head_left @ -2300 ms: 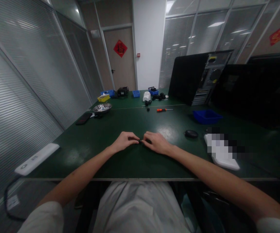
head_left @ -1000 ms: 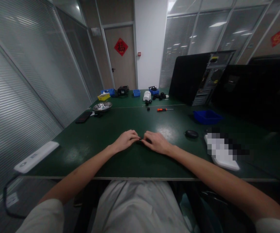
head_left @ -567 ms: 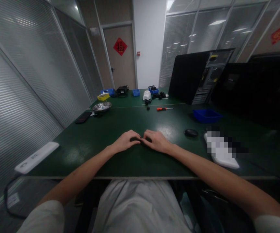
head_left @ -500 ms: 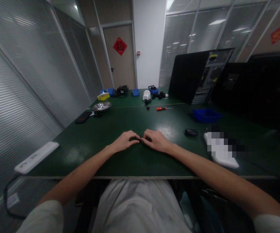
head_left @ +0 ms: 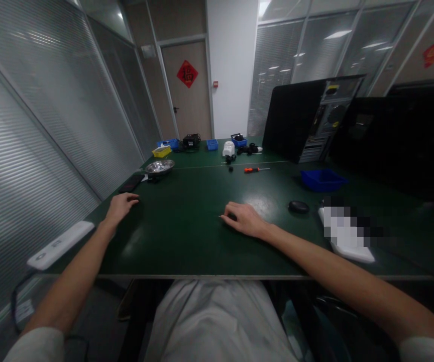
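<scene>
My right hand (head_left: 242,219) rests low over the middle of the green table (head_left: 179,231), thumb and forefinger pinched together. A tiny pale tip shows at those fingertips, too small to name. Off to the left, my left hand (head_left: 121,207) is raised a little, its thumb and fingers drawn close. Whatever lies between them, if anything, is too small to make out. Just beyond this hand lie a dark phone (head_left: 131,183) and a shiny metal dish (head_left: 159,167) with small bits in it.
A white power strip (head_left: 61,245) lies at the left edge. To the right are a black mouse (head_left: 298,206), a blue tray (head_left: 322,180) and a computer case (head_left: 307,118). Further back sit an orange screwdriver (head_left: 252,170), a white device (head_left: 228,148) and a yellow tray (head_left: 161,151).
My left hand has parted from the right and swung left toward the phone and metal dish. My right hand stays in nearly the same place, still pinched.
</scene>
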Available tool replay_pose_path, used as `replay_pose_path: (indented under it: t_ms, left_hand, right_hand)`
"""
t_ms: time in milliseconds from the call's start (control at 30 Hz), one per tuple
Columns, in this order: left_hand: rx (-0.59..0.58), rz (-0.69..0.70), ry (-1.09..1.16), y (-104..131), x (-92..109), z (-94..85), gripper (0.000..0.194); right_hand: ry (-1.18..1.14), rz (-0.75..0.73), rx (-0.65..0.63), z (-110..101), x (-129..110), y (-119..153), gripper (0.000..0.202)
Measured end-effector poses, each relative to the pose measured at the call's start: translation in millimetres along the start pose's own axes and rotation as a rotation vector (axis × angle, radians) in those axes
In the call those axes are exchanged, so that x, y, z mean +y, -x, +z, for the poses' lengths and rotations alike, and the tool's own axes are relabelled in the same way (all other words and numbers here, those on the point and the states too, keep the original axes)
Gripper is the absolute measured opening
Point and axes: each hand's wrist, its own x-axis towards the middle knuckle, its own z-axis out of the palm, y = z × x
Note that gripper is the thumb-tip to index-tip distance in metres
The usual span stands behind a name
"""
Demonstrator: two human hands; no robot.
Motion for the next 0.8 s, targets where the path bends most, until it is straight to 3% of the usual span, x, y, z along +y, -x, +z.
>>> replay_pose_path:
  t_ms: [67, 167, 400, 600, 800]
  left_hand:
    - [0.037, -0.077, -0.042, -0.6, -28.3, -7.4, 0.034]
    - [0.092, -0.127, -0.063, 2.0, -45.4, -9.2, 0.032]
    - [0.194, -0.065, -0.218, -0.7, -58.0, 0.6, 0.032]
    - [0.193, -0.032, -0.302, -0.1, -66.6, 0.9, 0.034]
    - [0.144, -0.088, -0.373, 1.1, -58.7, -2.1, 0.036]
  right_hand:
    - [0.003, 0.006, 0.0, 1.2, 0.8, -0.2, 0.021]
    - [0.001, 0.004, 0.002, 2.2, 2.1, 0.2, 0.02]
    - [-0.01, -0.001, -0.005, 2.7, 2.9, 0.9, 0.021]
    - [-0.016, -0.012, 0.007, 2.9, 4.0, 0.4, 0.02]
    - [-0.008, -0.003, -0.01, 1.3, 3.6, 0.2, 0.022]
